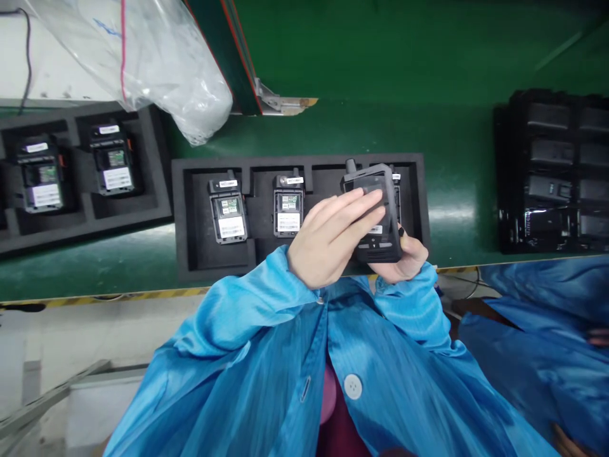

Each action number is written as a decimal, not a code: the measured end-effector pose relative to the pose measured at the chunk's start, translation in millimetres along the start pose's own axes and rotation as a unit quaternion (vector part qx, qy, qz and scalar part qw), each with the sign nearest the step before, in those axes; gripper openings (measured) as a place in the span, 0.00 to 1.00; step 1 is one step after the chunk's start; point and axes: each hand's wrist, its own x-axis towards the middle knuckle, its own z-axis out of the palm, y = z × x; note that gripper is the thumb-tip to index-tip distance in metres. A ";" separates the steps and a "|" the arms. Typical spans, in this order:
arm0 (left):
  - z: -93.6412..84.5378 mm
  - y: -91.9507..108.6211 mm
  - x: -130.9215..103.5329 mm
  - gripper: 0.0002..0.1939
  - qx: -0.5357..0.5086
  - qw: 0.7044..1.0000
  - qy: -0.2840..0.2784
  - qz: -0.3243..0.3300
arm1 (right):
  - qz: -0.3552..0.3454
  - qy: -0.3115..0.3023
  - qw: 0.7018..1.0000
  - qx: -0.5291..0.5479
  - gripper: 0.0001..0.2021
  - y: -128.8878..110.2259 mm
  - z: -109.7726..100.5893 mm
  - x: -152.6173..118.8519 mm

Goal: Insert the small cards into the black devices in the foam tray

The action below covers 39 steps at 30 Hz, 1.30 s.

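1. My right hand (pixel 404 257) grips the black radio (pixel 375 212) from below, fingers wrapped round its lower end and far edge. It sits lifted off the belt, above the right end of the foam tray (pixel 190 209).
2. My left hand (pixel 328 238) lies flat on the radio's upper face, fingers (pixel 366 203) stretched toward its top. It presses rather than clasps; the palm covers much of the body, so I cannot tell what is under it.
3. Handling, as I judge it: a rigid moulded shell, dense for its size, no give under the fingers. The matte casing looks grippy enough, though the flat faces could slide if held only by pinching.
4. Best hold, I think: across the narrow sides at mid-body, thumb on one edge, fingers on the other. I would keep off the stub (pixel 351 166) poking from the top beyond my fingertips; it looks like the weak point.
5. Left of my left hand, two more radios (pixel 228 209) lie backs-up in the tray's pockets, labels and open bays showing. Those exposed bays look delicate.
6. Further left, a second tray (pixel 157 190) holds two similar units. A clear bag (pixel 181 82) hangs over its far corner.
7. Right of my right hand, well apart, a stack of glossy black trays (pixel 552 171) sits on the green belt (pixel 380 70).
8. Another person's blue sleeve (pixel 537 317) shows at the near right.
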 end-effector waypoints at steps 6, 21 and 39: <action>8.0 -3.2 -5.5 0.29 -0.051 0.995 -0.053 -0.070 | 0.109 0.038 0.966 0.230 0.35 -6.5 3.5 3.0; 27.9 -59.5 10.6 0.24 -0.137 0.872 -0.040 -0.469 | 0.078 0.089 0.927 -0.355 0.48 -14.4 43.1 8.9; -23.9 -7.9 22.1 0.21 0.247 0.900 -0.168 -0.318 | 0.069 0.135 0.941 -0.303 0.35 -3.2 9.6 -4.5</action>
